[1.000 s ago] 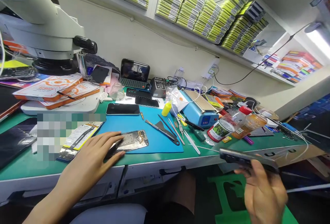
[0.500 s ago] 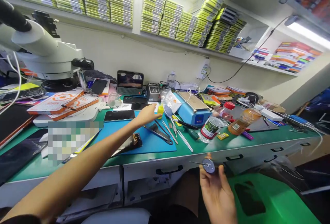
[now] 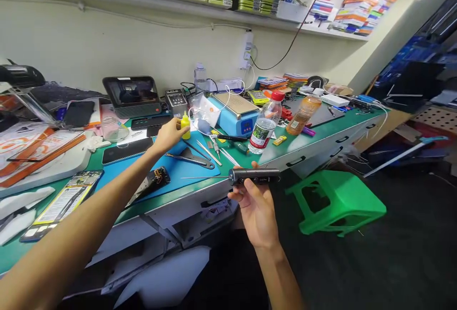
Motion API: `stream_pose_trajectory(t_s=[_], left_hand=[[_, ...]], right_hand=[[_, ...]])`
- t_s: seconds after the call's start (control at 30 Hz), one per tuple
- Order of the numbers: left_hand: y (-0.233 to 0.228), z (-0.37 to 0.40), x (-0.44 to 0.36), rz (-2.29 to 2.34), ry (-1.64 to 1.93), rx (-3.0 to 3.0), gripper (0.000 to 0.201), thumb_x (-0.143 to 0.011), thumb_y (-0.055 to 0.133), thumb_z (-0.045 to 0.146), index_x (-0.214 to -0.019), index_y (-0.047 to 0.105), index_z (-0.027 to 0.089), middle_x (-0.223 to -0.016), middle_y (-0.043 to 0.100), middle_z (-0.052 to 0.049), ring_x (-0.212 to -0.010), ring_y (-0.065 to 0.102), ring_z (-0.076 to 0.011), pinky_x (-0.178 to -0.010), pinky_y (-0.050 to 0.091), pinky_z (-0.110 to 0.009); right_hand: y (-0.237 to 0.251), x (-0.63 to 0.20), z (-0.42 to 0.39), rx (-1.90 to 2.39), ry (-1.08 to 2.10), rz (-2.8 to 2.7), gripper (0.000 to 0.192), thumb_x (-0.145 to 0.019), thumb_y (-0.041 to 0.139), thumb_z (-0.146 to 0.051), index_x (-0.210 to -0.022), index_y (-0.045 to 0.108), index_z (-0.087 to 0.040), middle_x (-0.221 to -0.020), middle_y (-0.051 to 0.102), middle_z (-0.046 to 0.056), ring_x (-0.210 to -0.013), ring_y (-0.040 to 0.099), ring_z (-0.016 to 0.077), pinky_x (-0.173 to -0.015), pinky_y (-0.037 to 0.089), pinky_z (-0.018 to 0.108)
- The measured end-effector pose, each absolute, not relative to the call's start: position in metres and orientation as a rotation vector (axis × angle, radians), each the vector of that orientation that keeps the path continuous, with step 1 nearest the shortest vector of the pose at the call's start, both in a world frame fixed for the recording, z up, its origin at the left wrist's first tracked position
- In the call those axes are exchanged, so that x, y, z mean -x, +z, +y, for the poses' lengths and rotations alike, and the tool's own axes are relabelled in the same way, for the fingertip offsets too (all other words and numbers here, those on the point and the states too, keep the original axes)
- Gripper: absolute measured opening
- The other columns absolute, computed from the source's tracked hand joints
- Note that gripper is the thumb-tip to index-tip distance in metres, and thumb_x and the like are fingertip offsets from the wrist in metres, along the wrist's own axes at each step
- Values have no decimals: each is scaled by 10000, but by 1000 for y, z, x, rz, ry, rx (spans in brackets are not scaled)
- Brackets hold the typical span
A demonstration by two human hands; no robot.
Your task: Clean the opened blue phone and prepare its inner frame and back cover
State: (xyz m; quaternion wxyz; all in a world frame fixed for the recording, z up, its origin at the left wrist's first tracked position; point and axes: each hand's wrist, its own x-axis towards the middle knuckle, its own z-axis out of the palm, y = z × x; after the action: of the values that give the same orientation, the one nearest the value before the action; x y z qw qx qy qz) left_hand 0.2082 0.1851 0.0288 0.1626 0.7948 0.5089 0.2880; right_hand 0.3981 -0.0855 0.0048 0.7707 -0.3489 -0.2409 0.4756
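a: where's the left hand [image 3: 170,135]?
b: stretched out over the green tabletop [image 3: 314,131], at the far edge of the blue mat [image 3: 185,169]. its fingers are wrapped around the small yellow bottle [image 3: 185,125], which stands upright; only the cap and the right side of the bottle show past the fingers.

a: and the right hand [image 3: 256,207]?
b: held in front of the tabletop's edge, palm up. it grasps a dark electric tool [image 3: 254,176] that lies level across the fingertips, thumb on the far side, fingers curled under the near side. the tool's thin metal tip [image 3: 203,177] points to the left, over the front edge of the mat.

a: what lies between the two hands?
b: on the mat, a dark pry tool [image 3: 194,159] and some tweezers [image 3: 210,150], just right of the left hand. nearer the arm there's an opened phone part [image 3: 152,182] (half hidden by the forearm, so i can't tell more).

a: anything else close by?
b: a blue heating plate [image 3: 235,112] behind the bottle, a clear water bottle with a red cap [image 3: 266,122] and an amber bottle [image 3: 303,112] to its right, both well apart from either hand. a green stool [image 3: 335,203] stands on the floor right of the right hand.
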Motion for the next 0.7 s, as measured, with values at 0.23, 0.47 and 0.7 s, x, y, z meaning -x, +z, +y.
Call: stream_pose_trajectory(t_s=[0.23, 0.47, 0.7], left_hand=[[40, 176, -215, 1535, 773, -2109, 439, -1008, 730, 439, -1345, 647, 172, -1325, 692, -113, -1171, 702, -259, -1031, 630, -502], [70, 97, -123, 1609, 883, -2261, 405, -1064, 622, 476, -1340, 660, 181, -1275, 718, -101, -1157, 708, -251, -1077, 594, -524], [-2, 7, -58, 1605, 704, -2455, 582, -1038, 571, 657, -1492, 602, 294, -1544, 642, -98, -1418, 593, -333, -1190, 505, -567]], right_hand=[[19, -388, -86, 772, 986, -557, 763, -827, 912, -271, -1508, 582, -369, -1237, 789, 23, -744, 685, 130, -664, 662, 324], [15, -393, -58, 764, 939, -585, 359, -821, 919, -324, -1091, 725, -186, -1041, 777, 19, -658, 619, 74, -553, 554, 201], [6, -378, 19, 820, 1000, -747, 266, -909, 837, -345, -1017, 703, -143, -972, 750, 24, -664, 638, 89, -635, 600, 248]])
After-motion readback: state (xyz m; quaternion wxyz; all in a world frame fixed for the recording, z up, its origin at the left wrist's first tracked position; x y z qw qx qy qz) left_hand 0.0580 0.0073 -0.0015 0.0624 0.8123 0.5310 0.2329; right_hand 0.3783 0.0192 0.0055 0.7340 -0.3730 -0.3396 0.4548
